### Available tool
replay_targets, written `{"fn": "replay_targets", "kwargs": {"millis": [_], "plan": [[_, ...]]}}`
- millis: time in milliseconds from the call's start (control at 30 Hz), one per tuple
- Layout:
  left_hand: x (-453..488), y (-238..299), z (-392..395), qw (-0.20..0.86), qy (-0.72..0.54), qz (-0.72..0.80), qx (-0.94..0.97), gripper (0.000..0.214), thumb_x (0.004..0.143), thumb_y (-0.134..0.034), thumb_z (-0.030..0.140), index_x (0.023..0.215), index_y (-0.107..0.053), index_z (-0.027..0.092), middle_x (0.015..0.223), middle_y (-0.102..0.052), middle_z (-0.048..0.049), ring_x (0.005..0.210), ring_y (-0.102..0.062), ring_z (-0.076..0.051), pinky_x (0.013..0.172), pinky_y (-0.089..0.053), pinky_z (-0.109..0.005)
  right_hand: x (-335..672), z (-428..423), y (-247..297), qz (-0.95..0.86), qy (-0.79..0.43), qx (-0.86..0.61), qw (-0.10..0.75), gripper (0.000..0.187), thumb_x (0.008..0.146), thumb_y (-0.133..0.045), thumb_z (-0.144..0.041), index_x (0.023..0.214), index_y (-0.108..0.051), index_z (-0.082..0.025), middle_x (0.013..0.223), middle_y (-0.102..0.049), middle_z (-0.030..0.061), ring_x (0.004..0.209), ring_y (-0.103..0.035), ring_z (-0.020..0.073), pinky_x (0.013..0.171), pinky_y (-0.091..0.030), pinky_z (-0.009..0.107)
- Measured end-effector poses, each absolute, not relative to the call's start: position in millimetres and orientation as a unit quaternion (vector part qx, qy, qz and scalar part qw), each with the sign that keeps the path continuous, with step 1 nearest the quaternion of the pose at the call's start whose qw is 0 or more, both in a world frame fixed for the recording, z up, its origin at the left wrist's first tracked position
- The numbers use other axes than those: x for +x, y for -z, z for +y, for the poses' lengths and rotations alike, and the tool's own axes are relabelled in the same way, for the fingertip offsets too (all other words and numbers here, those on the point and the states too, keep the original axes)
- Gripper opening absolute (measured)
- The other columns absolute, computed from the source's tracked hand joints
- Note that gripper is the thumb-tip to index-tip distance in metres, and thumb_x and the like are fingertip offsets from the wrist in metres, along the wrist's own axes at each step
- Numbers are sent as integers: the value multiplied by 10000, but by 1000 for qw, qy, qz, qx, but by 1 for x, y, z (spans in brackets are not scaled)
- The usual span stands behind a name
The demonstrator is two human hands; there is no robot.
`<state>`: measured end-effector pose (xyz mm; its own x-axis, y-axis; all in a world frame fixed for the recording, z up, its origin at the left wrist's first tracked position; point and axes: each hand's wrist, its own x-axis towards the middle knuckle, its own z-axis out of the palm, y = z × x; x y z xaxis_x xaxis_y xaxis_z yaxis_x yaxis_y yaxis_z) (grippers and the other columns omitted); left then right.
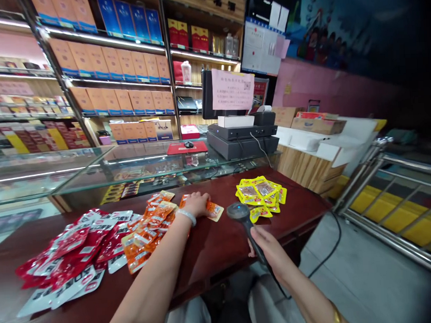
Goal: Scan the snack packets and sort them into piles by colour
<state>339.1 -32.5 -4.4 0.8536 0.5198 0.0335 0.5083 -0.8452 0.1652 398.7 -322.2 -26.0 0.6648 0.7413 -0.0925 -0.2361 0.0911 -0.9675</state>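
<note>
My right hand point(267, 245) is wrapped round the handle of a black barcode scanner point(238, 211), its head tilted up over the dark red table. At the middle of the table, my left hand point(196, 203) grips an orange snack packet point(215, 211), fingers curled over it and covering most of it. More orange snack packets point(160, 211) lie in an overlapping row to its left, partly behind my forearm. Just beyond the scanner head sits a small heap of yellow snack packets point(261, 190). Red and white packets point(73, 253) form a larger pile at the far left.
The table point(205, 257) butts against a glass display counter point(129, 160). On the counter stand a cash register with a monitor point(207, 95) and a mouse point(188, 144) on a red mat. The scanner's cable point(338, 237) loops down at right, near a metal railing point(392, 211). Boxed goods fill the shelves behind.
</note>
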Motion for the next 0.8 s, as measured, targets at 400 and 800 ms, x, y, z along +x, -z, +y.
{"fn": "replay_targets", "kwargs": {"millis": [400, 800], "plan": [[343, 13, -29, 261, -193, 237, 916, 227, 802, -659, 305, 956, -518, 217, 867, -648, -9, 805, -616, -177, 701, -414, -258, 374, -304, 11, -188, -307, -541, 760, 420, 780, -717, -589, 819, -616, -183, 606, -493, -37, 535, -421, 107, 520, -425, 223], [349, 27, -30, 346, -246, 261, 867, 197, 792, -622, 230, 968, -543, 188, 794, -628, -2, 694, -597, -148, 669, -448, -266, 377, -288, 12, -205, -292, -542, 761, 422, 806, -700, -579, 904, -604, -180, 622, -500, -34, 536, -410, 103, 522, -339, 224]]}}
